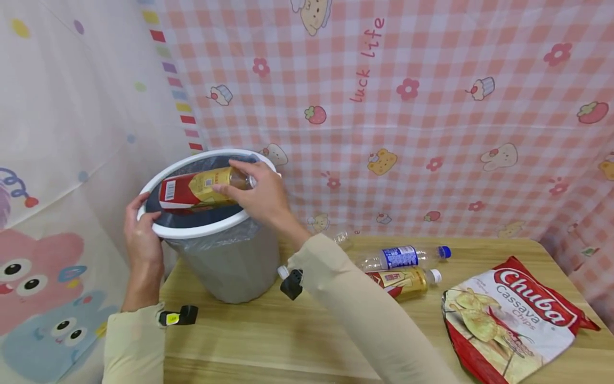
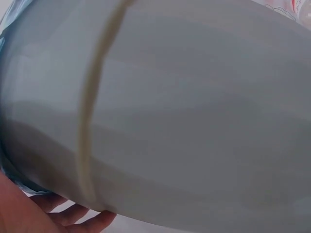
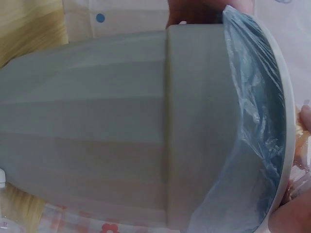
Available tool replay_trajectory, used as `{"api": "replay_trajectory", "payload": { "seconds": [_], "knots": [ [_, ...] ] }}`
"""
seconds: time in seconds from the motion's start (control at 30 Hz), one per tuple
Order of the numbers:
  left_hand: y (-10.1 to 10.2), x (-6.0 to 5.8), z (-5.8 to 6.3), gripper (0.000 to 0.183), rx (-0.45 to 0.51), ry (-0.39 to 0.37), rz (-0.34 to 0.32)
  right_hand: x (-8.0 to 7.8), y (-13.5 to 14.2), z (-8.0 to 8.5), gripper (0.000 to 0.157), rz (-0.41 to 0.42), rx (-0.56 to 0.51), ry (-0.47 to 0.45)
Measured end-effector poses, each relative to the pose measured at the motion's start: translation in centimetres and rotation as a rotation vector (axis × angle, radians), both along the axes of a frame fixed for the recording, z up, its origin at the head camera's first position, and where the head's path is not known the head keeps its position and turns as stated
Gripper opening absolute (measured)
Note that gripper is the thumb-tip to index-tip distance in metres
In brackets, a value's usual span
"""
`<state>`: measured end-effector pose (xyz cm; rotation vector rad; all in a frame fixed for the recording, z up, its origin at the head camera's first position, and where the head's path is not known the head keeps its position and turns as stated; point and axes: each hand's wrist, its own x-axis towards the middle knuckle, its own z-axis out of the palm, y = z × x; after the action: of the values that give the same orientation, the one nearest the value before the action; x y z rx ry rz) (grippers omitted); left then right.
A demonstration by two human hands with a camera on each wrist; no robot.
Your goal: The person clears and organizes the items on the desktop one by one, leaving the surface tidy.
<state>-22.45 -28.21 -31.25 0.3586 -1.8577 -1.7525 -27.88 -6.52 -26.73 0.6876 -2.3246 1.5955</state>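
The right hand is turned inward over the mouth of the bin, its thumb on the near side of a bottle and its fingers stretched along the far side, gripping it near the neck. The bottle lies sideways across the bin's opening, its clear neck under the right palm and its red end pointing toward the left hand. That left hand grasps the bin's white rim, thumb over the edge, fingers curved against the outside wall. Its forearm rises almost straight up from below, while the right forearm slants in from the lower right, its pale sleeve passing over the table.

Between the two hands, a thin liner folds over the bin's upper edge. To the right of the right wrist, partly behind the sleeve, lie a blue-capped bottle and, just nearer, a white-capped bottle with a red and gold label. Farther right, well apart from both hands, rests a Chuba chips bag.
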Motion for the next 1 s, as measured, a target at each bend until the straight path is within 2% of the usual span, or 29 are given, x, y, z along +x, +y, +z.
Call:
{"api": "replay_trajectory", "payload": {
  "seconds": [0.5, 0.73, 1.0],
  "knots": [
    [0.10, -0.24, 0.20, 0.048, 0.006, 0.024, -0.004, 0.30, -0.45, -0.57, 0.064, -0.015, 0.223, 0.051],
    [-0.03, -0.11, -0.16, 0.048, -0.005, 0.010, 0.006, 0.27, -0.62, -0.45, 0.073, -0.026, 0.351, 0.049],
    [0.17, -0.32, -0.10, 0.046, 0.035, 0.053, 0.035, 0.17, -0.60, -0.32, 0.087, -0.024, 0.432, 0.083]
  ]
}}
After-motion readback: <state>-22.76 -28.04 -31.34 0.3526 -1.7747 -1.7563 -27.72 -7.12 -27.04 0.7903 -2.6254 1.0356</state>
